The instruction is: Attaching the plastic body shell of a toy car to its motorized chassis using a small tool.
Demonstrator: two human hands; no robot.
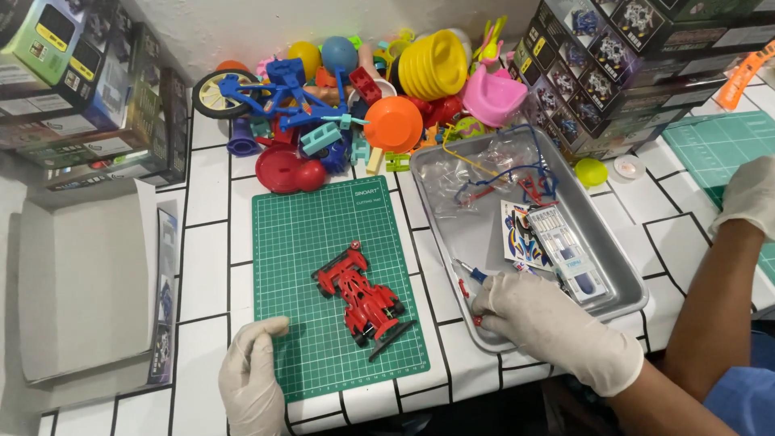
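- Left hand [252, 373], white glove, rests on the near-left corner of the green cutting mat [323, 242]. Fingers curled loosely, nothing in it; looks like it pins the mat so it can't slide on the table [206, 234].
- Right hand [549, 323], also gloved, is over the near rim of the metal tray [622, 266], fingertips down inside the near corner. Fingers bunched around something small and red; can't tell if it's actually pinched or only touched.
- Small screwdriver with a blue grip [470, 273] lies in the tray just beside that hand's fingertips, apart from them.
- Red toy race car [357, 296] sits on the mat, nose pointing away and left, black rear wing toward the person. It lies between the two hands: near the left, to its upper right; further from the right, with the tray rim between. Neither hand touches it.
- Tray seems to act as a parts catcher: sticker sheet [523, 236], flat packet [569, 254], clear bag [476, 173] with red and blue sprue bits, all kept within its walls.
- Open cardboard box [81, 282] at the left, off the mat.
- Far side: heap of coloured plastic toys [355, 89], pushed back against the wall. Includes a blue toy bike [266, 93] and a stack of yellow cups [434, 63].
- Stacked kit boxes [622, 64] at far right.
- Another gloved hand [747, 198] at the right edge on a second green mat [714, 145]; a co-worker's, by the look.
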